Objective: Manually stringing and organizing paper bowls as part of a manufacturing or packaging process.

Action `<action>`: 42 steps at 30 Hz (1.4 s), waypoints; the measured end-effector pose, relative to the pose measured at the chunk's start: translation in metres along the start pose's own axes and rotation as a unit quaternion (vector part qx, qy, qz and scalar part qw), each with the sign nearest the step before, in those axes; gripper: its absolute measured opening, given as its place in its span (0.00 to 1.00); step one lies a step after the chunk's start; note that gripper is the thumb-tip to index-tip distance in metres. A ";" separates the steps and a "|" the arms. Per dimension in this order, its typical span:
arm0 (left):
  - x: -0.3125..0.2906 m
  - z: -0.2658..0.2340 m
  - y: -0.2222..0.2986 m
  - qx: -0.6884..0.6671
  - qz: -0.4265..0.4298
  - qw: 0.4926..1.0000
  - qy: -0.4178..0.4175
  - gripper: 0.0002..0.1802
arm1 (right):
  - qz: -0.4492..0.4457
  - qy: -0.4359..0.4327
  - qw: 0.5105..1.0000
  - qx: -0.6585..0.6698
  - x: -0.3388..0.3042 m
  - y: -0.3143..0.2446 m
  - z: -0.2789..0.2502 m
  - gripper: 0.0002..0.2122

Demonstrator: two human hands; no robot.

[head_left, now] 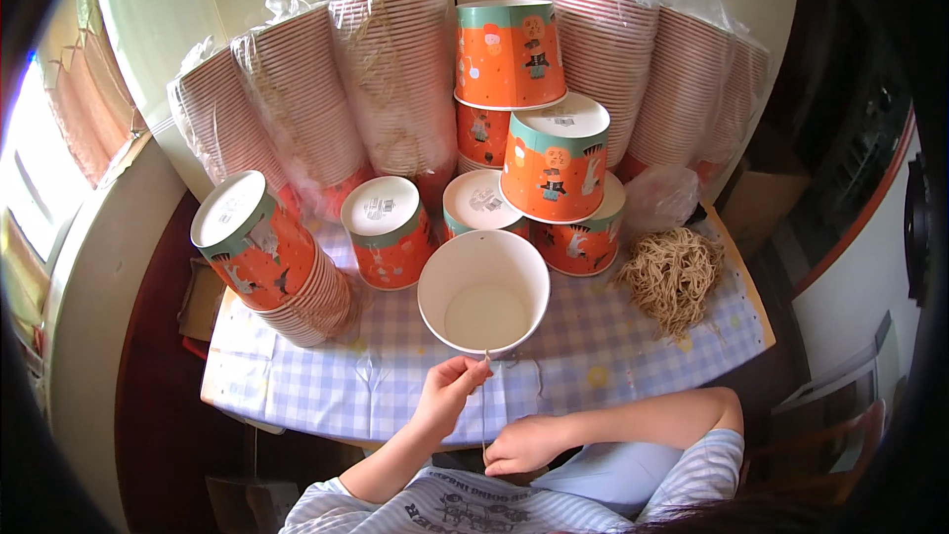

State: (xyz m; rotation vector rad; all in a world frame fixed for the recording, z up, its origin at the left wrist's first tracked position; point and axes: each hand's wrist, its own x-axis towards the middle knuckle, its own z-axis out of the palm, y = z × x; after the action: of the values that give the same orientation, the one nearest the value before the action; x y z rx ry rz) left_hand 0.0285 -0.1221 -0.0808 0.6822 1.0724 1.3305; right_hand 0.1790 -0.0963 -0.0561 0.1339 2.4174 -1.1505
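Note:
An open paper bucket [483, 282] stands mouth up in front of me, its white inside showing. At its near rim my left hand [457, 392] is closed, thumb and finger pinching a beige string [483, 405]. The string runs down from the rim toward my lap. Lower down, below the table's front edge, my right hand [526, 443] is closed round the string's lower part; its fingertips are partly hidden. On the right of the table lies a tangled heap of beige strings [672, 277]. A loose string [539, 378] rests on the cloth beside the bucket.
Several upside-down orange and green paper buckets [384, 232] stand behind the open one, some piled up [556, 166]. A nested stack [282, 267] stands at the left edge. Tall plastic-wrapped bucket stacks [390, 79] line the back. A checked tablecloth [297, 386] covers the table.

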 end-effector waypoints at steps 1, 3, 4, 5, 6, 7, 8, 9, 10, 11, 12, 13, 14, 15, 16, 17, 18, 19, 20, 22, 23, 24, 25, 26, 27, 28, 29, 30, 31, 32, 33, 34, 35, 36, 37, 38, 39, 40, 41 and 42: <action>-0.003 -0.007 0.002 0.151 0.097 0.984 0.001 0.05 | -0.025 0.002 1.000 0.010 -0.001 -0.002 0.002 0.15; -0.003 -0.014 0.024 0.360 0.328 0.872 0.047 0.03 | -0.049 0.007 0.999 0.020 -0.004 -0.003 0.006 0.15; -0.001 -0.017 0.037 0.431 0.405 0.802 0.086 0.04 | -0.074 0.002 0.997 0.033 -0.004 -0.005 0.006 0.15; -0.003 -0.020 0.050 0.467 0.389 0.788 0.100 0.09 | -0.098 -0.003 0.994 0.047 -0.005 -0.008 0.006 0.15; 0.001 -0.022 0.064 0.527 0.426 0.730 0.093 0.10 | -0.119 0.004 0.992 0.048 -0.007 -0.011 0.007 0.14; 0.007 -0.022 0.074 0.580 0.461 0.666 0.084 0.12 | -0.115 0.007 0.992 0.047 -0.010 -0.014 0.005 0.14; 0.012 -0.023 0.079 0.638 0.434 0.633 0.062 0.13 | -0.125 0.020 0.990 0.063 -0.014 -0.017 0.004 0.14; 0.012 -0.026 0.084 0.639 0.436 0.630 0.066 0.13 | -0.143 0.030 0.986 0.075 -0.016 -0.022 0.000 0.14; 0.015 -0.030 0.087 0.664 0.441 0.602 0.034 0.13 | -0.144 0.029 0.987 0.070 -0.018 -0.025 -0.003 0.14; 0.016 -0.034 0.089 0.688 0.445 0.573 0.001 0.12 | -0.167 0.052 0.979 0.108 -0.019 -0.029 -0.007 0.13; 0.016 -0.037 0.088 0.689 0.445 0.573 -0.015 0.11 | -0.188 0.074 0.969 0.145 -0.021 -0.033 -0.012 0.13; 0.014 -0.036 0.086 0.688 0.443 0.574 -0.040 0.11 | -0.200 0.106 0.958 0.176 -0.025 -0.037 -0.015 0.13; 0.013 -0.032 0.085 0.686 0.440 0.575 -0.066 0.11 | -0.194 0.139 0.952 0.189 -0.029 -0.040 -0.019 0.13; 0.008 -0.026 0.083 0.690 0.463 0.552 -0.076 0.10 | -0.188 0.172 0.946 0.202 -0.031 -0.041 -0.022 0.13; 0.002 -0.018 0.081 0.694 0.467 0.540 -0.092 0.10 | -0.213 0.220 0.926 0.219 -0.033 -0.042 -0.024 0.12; -0.003 -0.012 0.077 0.698 0.471 0.529 -0.107 0.10 | -0.212 0.251 0.915 0.232 -0.035 -0.041 -0.026 0.12; -0.008 -0.004 0.072 0.690 0.486 0.525 -0.111 0.12 | -0.211 0.282 0.903 0.245 -0.038 -0.040 -0.027 0.13; -0.016 0.004 0.072 0.697 0.466 0.524 -0.146 0.14 | -0.230 0.257 0.875 0.340 -0.039 -0.036 -0.027 0.12; -0.021 0.011 0.073 0.661 0.476 0.558 -0.154 0.15 | -0.258 0.310 0.850 0.338 -0.038 -0.037 -0.028 0.14; -0.026 0.018 0.071 0.605 0.490 0.612 -0.138 0.15 | -0.310 0.385 0.797 0.347 -0.036 -0.040 -0.033 0.15; -0.029 0.020 0.073 0.595 0.483 0.629 -0.129 0.15 | -0.314 0.399 0.777 0.371 -0.036 -0.038 -0.032 0.15; -0.030 0.018 0.073 0.562 0.491 0.656 -0.117 0.15 | -0.318 0.414 0.756 0.396 -0.035 -0.034 -0.031 0.15; -0.032 0.018 0.074 0.562 0.491 0.655 -0.115 0.15 | -0.364 0.404 0.740 0.396 -0.032 -0.029 -0.033 0.14; -0.037 0.020 0.075 0.513 0.450 0.719 -0.132 0.13 | -0.365 0.402 0.741 0.395 -0.030 -0.029 -0.032 0.14; -0.042 0.021 0.076 0.459 0.405 0.777 -0.147 0.12 | -0.390 0.410 0.718 0.405 -0.026 -0.032 -0.033 0.14; -0.048 0.023 0.075 0.477 0.329 0.801 -0.152 0.09 | -0.414 0.416 0.696 0.414 -0.024 -0.034 -0.034 0.15; -0.048 0.026 0.071 0.445 0.304 0.826 -0.163 0.09 | -0.415 0.412 0.696 0.415 -0.022 -0.035 -0.035 0.15; -0.048 0.028 0.067 0.412 0.279 0.850 -0.175 0.08 | -0.422 0.405 0.695 0.419 -0.020 -0.036 -0.036 0.15; -0.047 0.026 0.062 0.406 0.249 0.863 -0.172 0.08 | -0.429 0.397 0.692 0.423 -0.019 -0.036 -0.036 0.16; -0.046 0.027 0.060 0.406 0.247 0.864 -0.168 0.08 | -0.430 0.393 0.692 0.426 -0.017 -0.035 -0.037 0.16; -0.045 0.028 0.059 0.398 0.284 0.856 -0.165 0.08 | -0.430 0.405 0.693 0.414 -0.017 -0.034 -0.037 0.16; -0.045 0.028 0.059 0.390 0.319 0.848 -0.163 0.07 | -0.429 0.418 0.691 0.404 -0.016 -0.033 -0.036 0.16; -0.047 0.027 0.060 0.391 0.314 0.850 -0.162 0.07 | -0.428 0.417 0.690 0.409 -0.016 -0.031 -0.037 0.16; -0.049 0.025 0.062 0.384 0.297 0.858 -0.170 0.06 | -0.422 0.444 0.692 0.382 -0.017 -0.030 -0.039 0.16; -0.050 0.024 0.063 0.376 0.280 0.865 -0.180 0.06 | -0.413 0.472 0.694 0.353 -0.018 -0.028 -0.043 0.16; -0.049 0.017 0.065 0.394 0.235 0.871 -0.178 0.05 | -0.423 0.491 0.686 0.331 -0.016 -0.025 -0.049 0.16; -0.050 0.010 0.066 0.375 0.221 0.889 -0.141 0.04 | -0.395 0.527 0.696 0.286 -0.015 -0.019 -0.053 0.17; -0.049 0.002 0.074 0.391 0.229 0.886 -0.102 0.04 | -0.366 0.559 0.705 0.240 -0.015 -0.013 -0.056 0.17; -0.048 -0.007 0.080 0.387 0.185 0.902 -0.048 0.04 | -0.340 0.564 0.716 0.232 -0.017 -0.010 -0.058 0.16; -0.045 -0.018 0.082 0.392 0.227 0.891 -0.005 0.04 | -0.342 0.564 0.715 0.232 -0.018 -0.010 -0.059 0.16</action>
State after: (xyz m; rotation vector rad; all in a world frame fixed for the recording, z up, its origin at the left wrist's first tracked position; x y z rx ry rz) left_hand -0.0184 -0.1558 -0.0044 1.6194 1.5124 1.2416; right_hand 0.1713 -0.0559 -0.0091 0.1121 3.2166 -2.6312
